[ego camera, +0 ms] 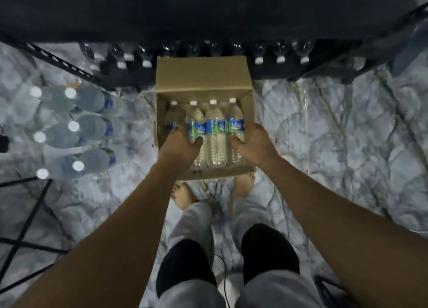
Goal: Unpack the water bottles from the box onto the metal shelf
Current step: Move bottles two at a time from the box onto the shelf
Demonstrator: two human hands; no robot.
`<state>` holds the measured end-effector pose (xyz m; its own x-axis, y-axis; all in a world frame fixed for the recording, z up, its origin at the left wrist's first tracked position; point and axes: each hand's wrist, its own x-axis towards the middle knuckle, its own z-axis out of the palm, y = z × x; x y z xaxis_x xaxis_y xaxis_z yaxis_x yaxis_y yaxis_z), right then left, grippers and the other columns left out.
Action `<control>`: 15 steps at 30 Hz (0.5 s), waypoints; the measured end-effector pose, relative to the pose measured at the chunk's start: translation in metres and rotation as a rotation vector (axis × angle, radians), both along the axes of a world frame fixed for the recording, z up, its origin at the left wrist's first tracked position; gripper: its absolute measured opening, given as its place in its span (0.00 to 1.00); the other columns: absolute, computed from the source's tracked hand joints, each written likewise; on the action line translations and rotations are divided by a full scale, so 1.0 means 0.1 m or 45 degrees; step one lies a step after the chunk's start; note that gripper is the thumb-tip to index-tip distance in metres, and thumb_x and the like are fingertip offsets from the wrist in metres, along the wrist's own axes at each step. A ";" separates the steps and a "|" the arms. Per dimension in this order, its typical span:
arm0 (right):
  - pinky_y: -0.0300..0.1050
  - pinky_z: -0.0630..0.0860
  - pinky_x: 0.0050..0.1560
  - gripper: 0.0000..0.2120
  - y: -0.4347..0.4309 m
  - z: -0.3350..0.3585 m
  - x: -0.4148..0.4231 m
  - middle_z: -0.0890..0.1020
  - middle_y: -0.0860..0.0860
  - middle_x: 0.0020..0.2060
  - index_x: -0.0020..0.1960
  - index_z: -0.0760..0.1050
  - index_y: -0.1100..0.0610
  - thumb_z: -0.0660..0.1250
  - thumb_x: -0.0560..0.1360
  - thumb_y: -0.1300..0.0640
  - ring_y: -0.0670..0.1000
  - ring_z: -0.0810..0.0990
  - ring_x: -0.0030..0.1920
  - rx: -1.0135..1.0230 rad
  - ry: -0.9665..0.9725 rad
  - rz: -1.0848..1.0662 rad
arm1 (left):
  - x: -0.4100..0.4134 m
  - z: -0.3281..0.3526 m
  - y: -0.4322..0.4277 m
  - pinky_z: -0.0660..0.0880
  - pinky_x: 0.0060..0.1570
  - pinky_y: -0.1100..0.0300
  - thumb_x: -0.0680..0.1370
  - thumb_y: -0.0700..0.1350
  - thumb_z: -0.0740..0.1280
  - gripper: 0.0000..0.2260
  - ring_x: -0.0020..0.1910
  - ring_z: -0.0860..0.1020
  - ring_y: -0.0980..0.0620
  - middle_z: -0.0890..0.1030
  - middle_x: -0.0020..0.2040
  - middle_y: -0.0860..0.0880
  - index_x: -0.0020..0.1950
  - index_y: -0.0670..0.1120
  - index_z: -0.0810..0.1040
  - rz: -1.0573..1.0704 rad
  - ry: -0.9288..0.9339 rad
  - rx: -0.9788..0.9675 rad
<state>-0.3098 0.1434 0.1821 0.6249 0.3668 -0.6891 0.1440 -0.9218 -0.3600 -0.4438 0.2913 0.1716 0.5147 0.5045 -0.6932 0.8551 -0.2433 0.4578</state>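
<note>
An open cardboard box [203, 76] stands on the marble floor in front of a dark metal shelf [289, 71]. Several clear water bottles with blue labels and white caps lie side by side in the box [215, 136]. My left hand [180, 141] grips the leftmost bottles, thumb over the second one [195, 122]. My right hand [251, 143] curls around the rightmost bottle [235, 122]. More bottles with white caps stand in a row on the shelf [280, 57] behind the box.
A cluster of larger capped bottles [76, 127] stands at the left on the floor. Black frame bars [27, 215] cross the lower left. My bare feet and knees are just behind the box. A thin cable [222, 261] runs on the floor.
</note>
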 end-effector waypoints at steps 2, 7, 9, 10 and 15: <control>0.53 0.76 0.60 0.28 0.00 -0.51 0.05 0.77 0.58 0.60 0.65 0.72 0.57 0.66 0.71 0.43 0.59 0.77 0.60 0.006 0.008 -0.039 | 0.05 -0.47 -0.06 0.75 0.60 0.46 0.77 0.53 0.68 0.23 0.61 0.78 0.39 0.78 0.63 0.41 0.69 0.47 0.71 0.021 0.023 -0.034; 0.53 0.79 0.55 0.27 0.00 -1.54 0.25 0.81 0.57 0.55 0.61 0.75 0.58 0.67 0.67 0.43 0.58 0.81 0.54 -0.024 0.029 -0.088 | 0.29 -1.52 -0.21 0.75 0.61 0.46 0.76 0.53 0.69 0.25 0.61 0.78 0.40 0.76 0.65 0.42 0.70 0.46 0.69 0.029 0.058 -0.103; 0.54 0.79 0.55 0.27 0.01 -1.84 0.35 0.80 0.57 0.56 0.62 0.73 0.59 0.70 0.68 0.47 0.58 0.80 0.55 -0.056 0.013 -0.114 | 0.45 -1.89 -0.25 0.74 0.61 0.48 0.77 0.52 0.69 0.25 0.63 0.76 0.40 0.73 0.68 0.41 0.71 0.44 0.68 -0.006 0.064 -0.079; 0.54 0.78 0.57 0.27 0.02 -1.99 0.40 0.79 0.58 0.58 0.63 0.71 0.60 0.70 0.68 0.48 0.59 0.79 0.57 -0.070 0.001 -0.122 | 0.52 -2.07 -0.26 0.74 0.61 0.47 0.77 0.52 0.69 0.26 0.64 0.75 0.39 0.72 0.68 0.41 0.71 0.43 0.68 -0.029 0.071 -0.075; 0.52 0.70 0.66 0.33 0.19 -2.73 0.64 0.68 0.61 0.67 0.69 0.62 0.64 0.70 0.72 0.50 0.60 0.70 0.67 -0.110 -0.048 -0.027 | 0.97 -2.88 -0.16 0.71 0.67 0.44 0.75 0.57 0.70 0.38 0.70 0.71 0.39 0.66 0.74 0.41 0.78 0.42 0.58 -0.025 0.056 -0.081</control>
<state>-0.2455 0.1622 -0.0907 0.6580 0.2938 -0.6933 0.1365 -0.9520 -0.2739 -0.3466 0.2753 -0.1162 0.4924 0.4490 -0.7456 0.8701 -0.2318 0.4350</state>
